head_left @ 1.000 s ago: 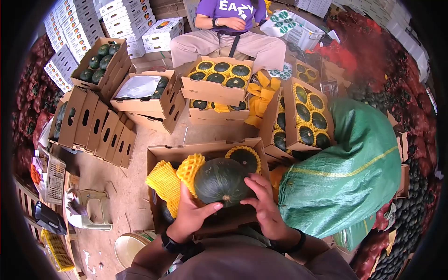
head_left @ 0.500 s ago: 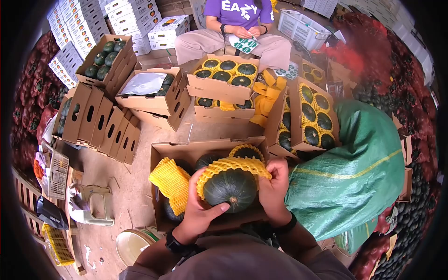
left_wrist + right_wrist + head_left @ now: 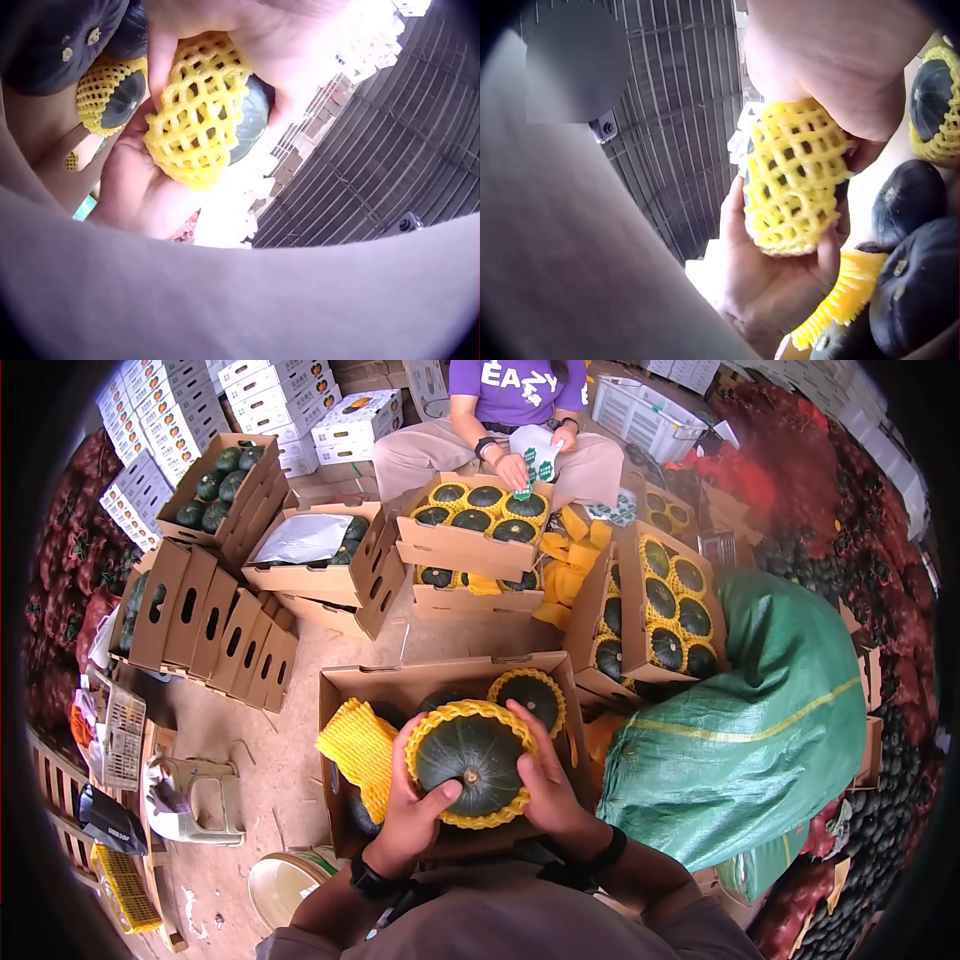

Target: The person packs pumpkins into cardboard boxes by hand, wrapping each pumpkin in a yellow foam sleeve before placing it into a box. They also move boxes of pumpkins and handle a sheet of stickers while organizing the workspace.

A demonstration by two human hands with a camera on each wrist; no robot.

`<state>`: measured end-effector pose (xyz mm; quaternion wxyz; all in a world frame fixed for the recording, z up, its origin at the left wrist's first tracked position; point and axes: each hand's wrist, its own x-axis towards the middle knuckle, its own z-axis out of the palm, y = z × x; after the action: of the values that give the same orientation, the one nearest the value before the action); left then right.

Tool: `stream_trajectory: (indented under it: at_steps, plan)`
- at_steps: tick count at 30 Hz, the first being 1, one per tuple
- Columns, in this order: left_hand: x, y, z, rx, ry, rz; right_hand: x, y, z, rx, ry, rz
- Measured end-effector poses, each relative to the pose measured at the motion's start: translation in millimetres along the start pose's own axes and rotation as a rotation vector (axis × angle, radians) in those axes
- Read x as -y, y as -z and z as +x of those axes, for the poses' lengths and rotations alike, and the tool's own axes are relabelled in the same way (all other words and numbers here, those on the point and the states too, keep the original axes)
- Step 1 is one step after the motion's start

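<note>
A dark green squash with a yellow foam net around its side is held above an open carton. My left hand grips its left side, thumb on the front. On the right side, my right hand holds it with curled fingers. In the left wrist view the net covers the squash's side between both hands; the right wrist view shows the net likewise. Flattened yellow nets lie at the carton's left, and a netted squash sits at its back right.
Cartons of netted squashes stand ahead, with more cartons at the left. A green sack bulges at the right. A person sits opposite, holding a sticker sheet. A bucket and a stool are at the lower left.
The net has gone from lying beside the squash to stretching over its top, and now encircles its side. My right hand has moved from the net's edge onto the squash's right side.
</note>
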<state>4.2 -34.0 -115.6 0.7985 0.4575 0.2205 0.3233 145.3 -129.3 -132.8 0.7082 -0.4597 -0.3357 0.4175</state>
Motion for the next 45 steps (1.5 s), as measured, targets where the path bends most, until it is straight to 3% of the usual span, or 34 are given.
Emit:
stream_trajectory:
  at_steps: [1, 4, 5, 8, 9, 10, 12, 13, 14, 16, 17, 18, 20, 21, 22, 24, 26, 29, 32, 33, 36, 37, 40, 41, 42, 44, 45]
  plan:
    - [-1.1, 3.2, -0.7, 0.051, 0.008, 0.139, 4.3, -1.5, -2.3, 0.054, -0.003, -0.073]
    - [-9.2, -1.2, -3.5, 0.134, 0.005, -0.181, 13.7, -4.6, -8.4, -0.034, -0.075, 0.118]
    - [-8.8, 5.8, -4.7, 0.164, 0.118, -0.341, 17.8, -8.3, -6.7, -0.065, -0.115, 0.389]
    - [6.9, 21.3, -23.8, 0.153, 0.295, -0.484, 27.2, 3.2, 1.3, 0.221, 0.112, -0.718]
    - [10.2, 26.2, -23.2, 0.232, 0.318, -0.627, 22.7, 6.8, -1.2, 0.169, 0.167, -0.940]
    - [8.0, 26.2, -21.7, 0.223, 0.360, -0.504, 33.9, -3.0, -2.4, 0.146, 0.196, -0.980]
    - [4.7, 21.8, -20.2, 0.206, 0.452, -0.261, 40.6, -13.9, -7.6, 0.369, 0.326, -1.030]
    - [8.0, 13.2, -20.4, 0.186, 0.320, -0.175, 34.2, -13.4, -11.9, 0.324, 0.275, -0.986]
    - [1.0, 7.4, -18.3, 0.234, 0.299, -0.183, 35.6, -6.8, -10.4, 0.293, 0.173, -0.834]
    - [-2.4, 19.2, -15.5, 0.458, 0.144, 0.369, 32.8, 20.8, -14.1, 0.304, 0.011, -0.531]
    - [-30.8, 9.6, -13.4, 0.526, 0.266, 0.293, 32.6, 29.6, -18.8, 0.236, -0.069, -0.236]
    - [-40.2, 15.5, -8.1, 0.593, 0.256, 0.397, 35.9, 30.0, -25.1, 0.083, -0.164, 0.138]
    - [-59.4, 18.6, -9.5, 0.320, 0.160, 0.773, 46.8, 36.9, -27.9, -0.053, -0.145, -0.003]
    - [-54.0, 20.6, -4.9, 0.117, -0.100, 1.080, 52.9, 52.9, -25.4, 0.076, -0.094, -0.422]
    - [-51.1, 23.5, -0.5, 0.004, -0.256, 1.412, 57.6, 65.1, -18.9, 0.203, -0.031, -0.838]
    - [-42.3, 36.2, 1.2, -0.018, -0.169, 1.711, 72.7, 48.6, -8.5, 0.462, -0.173, -1.120]
    - [-36.9, 42.8, 2.2, -0.020, -0.132, 1.759, 63.9, 50.6, -5.6, 0.695, -0.187, -1.331]
    - [-36.1, 46.1, 3.1, -0.041, -0.097, 1.722, 48.4, 39.8, 2.9, 0.577, -0.421, -1.422]
    - [-37.7, 53.6, -2.9, -0.115, -0.049, 1.626, 12.6, 37.7, -10.4, 0.357, -0.127, -1.774]
    - [-39.3, 57.0, -5.2, -0.140, -0.033, 1.592, 0.6, 36.3, -18.2, 0.280, -0.066, -1.743]
    - [-49.2, 66.8, -19.4, -0.208, -0.092, 1.494, 3.3, 37.5, -27.6, 0.296, -0.080, -1.699]
    - [-53.3, 69.9, -26.2, -0.274, -0.003, 1.456, 9.1, 41.4, -28.4, 0.332, -0.048, -1.683]
    - [-67.4, 75.2, -41.0, -0.426, -0.020, 0.950, 35.9, 35.9, -19.6, 0.209, 0.061, -1.440]
    - [-67.0, 67.7, -41.2, -0.278, -0.106, 0.367, 41.6, 33.3, -14.8, 0.199, 0.046, -1.186]
    - [-68.5, 56.7, -42.4, -0.159, -0.105, 0.036, 42.9, 26.8, -15.1, 0.217, -0.069, -0.832]
    - [-58.4, 51.9, -47.9, 0.054, -0.050, 0.277, 37.1, 0.4, -15.2, 0.236, -0.276, -0.121]
    - [-55.6, 47.6, -46.5, 0.172, 0.014, 0.454, 30.3, -13.7, -15.0, 0.333, -0.330, 0.171]
